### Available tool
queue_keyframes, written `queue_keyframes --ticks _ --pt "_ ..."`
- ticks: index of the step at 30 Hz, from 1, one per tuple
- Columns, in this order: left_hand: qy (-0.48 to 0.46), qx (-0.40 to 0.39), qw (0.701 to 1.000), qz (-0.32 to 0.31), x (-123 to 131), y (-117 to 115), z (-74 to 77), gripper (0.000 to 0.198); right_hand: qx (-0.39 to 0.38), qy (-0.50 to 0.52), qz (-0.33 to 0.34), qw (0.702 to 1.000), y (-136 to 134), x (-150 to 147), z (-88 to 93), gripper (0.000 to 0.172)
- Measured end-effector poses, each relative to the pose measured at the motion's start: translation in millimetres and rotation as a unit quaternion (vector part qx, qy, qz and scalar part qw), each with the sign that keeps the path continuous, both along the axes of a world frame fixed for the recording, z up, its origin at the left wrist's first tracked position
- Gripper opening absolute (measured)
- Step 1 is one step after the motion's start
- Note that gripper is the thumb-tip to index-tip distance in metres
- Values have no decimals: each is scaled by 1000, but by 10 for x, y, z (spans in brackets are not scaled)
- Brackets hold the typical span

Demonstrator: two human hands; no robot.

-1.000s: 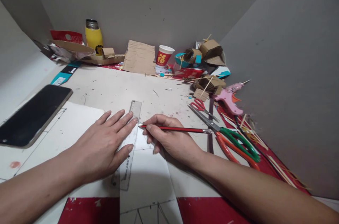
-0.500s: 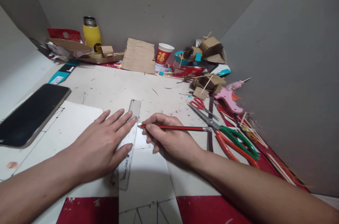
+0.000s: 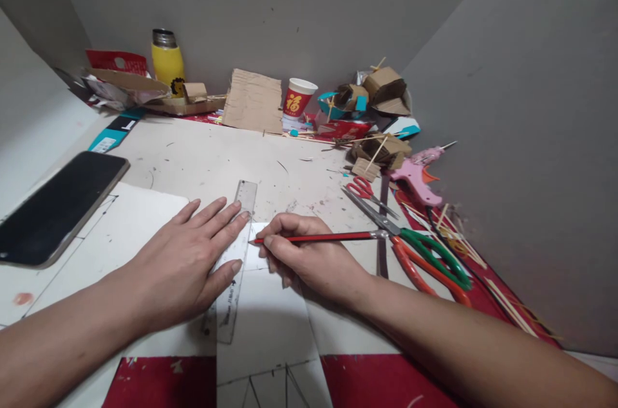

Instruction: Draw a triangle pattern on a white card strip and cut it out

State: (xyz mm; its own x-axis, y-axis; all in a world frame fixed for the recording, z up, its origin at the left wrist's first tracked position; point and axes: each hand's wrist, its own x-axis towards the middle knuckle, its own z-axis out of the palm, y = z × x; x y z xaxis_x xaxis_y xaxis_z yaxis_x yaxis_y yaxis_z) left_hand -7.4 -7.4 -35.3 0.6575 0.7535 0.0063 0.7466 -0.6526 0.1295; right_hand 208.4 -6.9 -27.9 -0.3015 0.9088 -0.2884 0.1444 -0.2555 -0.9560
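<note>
My left hand (image 3: 190, 263) lies flat with its fingers spread, pressing a clear plastic ruler (image 3: 230, 315) onto a white sheet (image 3: 270, 324). Beside it, my right hand (image 3: 309, 257) pinches a red pencil (image 3: 333, 237), whose tip touches the sheet at the ruler's right edge. The pencil's far end points right, toward the scissors. Pencil lines show on the sheet near the bottom edge.
A black phone (image 3: 58, 205) lies at the left. Large orange-and-green scissors (image 3: 425, 257), small red scissors (image 3: 364, 189) and a pink glue gun (image 3: 415, 176) lie at the right among thin sticks. A yellow flask (image 3: 167, 64), cardboard scraps (image 3: 253, 102) and a red paper cup (image 3: 298, 99) line the back wall.
My right hand has slid the pencil tip a little nearer along the ruler's edge. The left hand and ruler stay put.
</note>
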Motion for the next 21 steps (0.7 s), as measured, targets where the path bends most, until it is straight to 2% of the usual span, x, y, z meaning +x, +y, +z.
queue_keyframes --ticks 12,21 --pt "6 11 1000 -5 -13 -3 -14 62 -20 -25 34 999 -28 -14 38 9" --pt "13 15 1000 -7 -18 6 -30 63 -28 -22 58 998 -51 -3 50 5"
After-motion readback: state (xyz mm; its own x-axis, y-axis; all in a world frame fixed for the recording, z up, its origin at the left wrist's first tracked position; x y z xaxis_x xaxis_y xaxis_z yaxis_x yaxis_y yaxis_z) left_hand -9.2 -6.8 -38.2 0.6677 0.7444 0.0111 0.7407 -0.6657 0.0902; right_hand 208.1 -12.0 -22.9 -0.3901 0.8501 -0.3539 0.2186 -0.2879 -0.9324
